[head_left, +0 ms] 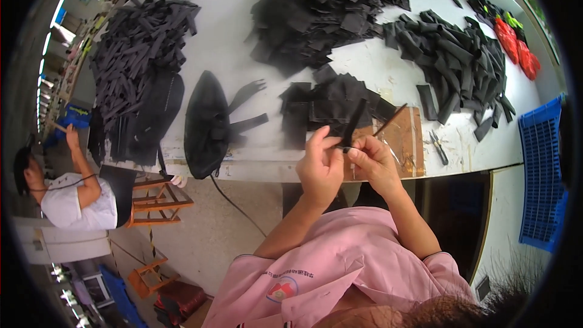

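Note:
Over the table's front edge my two hands meet, both with closed fingers, at a narrow black fabric strip (356, 120). My left hand (320, 167) pinches its lower end from the left. My right hand (376, 164) grips the same end with thumb and fingers. A thin dark rod or cord (392, 118) sticks out from my right hand toward the upper right; its kind is unclear. Just beyond lies a stack of black fabric pieces (340, 100). Under and right of my hands is a brown board (410, 140), with small snips (438, 147) beside it.
Black fabric heaps lie left (139, 48), at the back (316, 12) and right (455, 61). A black pouch with straps (207, 124) rests left of my hands. Red bundles (516, 48) and a blue crate (540, 173) are rightward. Another person (79, 194) works at far left, near a wooden stool (159, 200).

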Demonstrator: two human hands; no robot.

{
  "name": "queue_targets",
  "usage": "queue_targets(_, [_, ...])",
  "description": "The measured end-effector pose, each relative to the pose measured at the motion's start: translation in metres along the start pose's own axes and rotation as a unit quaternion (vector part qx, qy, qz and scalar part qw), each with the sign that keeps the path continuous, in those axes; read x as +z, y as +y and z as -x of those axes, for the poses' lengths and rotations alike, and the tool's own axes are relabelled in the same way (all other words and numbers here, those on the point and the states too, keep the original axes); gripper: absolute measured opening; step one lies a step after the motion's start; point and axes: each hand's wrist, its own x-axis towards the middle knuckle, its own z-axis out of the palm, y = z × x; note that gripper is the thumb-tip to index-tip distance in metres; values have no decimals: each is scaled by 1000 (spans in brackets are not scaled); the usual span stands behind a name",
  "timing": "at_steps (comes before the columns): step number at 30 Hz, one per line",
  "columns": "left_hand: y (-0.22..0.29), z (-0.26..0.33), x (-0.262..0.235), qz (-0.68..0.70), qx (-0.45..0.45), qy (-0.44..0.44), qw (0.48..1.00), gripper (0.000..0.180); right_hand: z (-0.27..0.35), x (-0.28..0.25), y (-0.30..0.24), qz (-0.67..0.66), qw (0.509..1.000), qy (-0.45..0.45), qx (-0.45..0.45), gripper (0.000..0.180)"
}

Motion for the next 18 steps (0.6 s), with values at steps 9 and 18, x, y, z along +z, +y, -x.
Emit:
queue_targets(9, [-8,6,5,56,-36,22,998,44,2,1,9,39,999,17,-6,14])
queue_targets(18, [-15,-9,-24,546,-369,-267,703,43,2,-3,7,-109,993,-40,0,14])
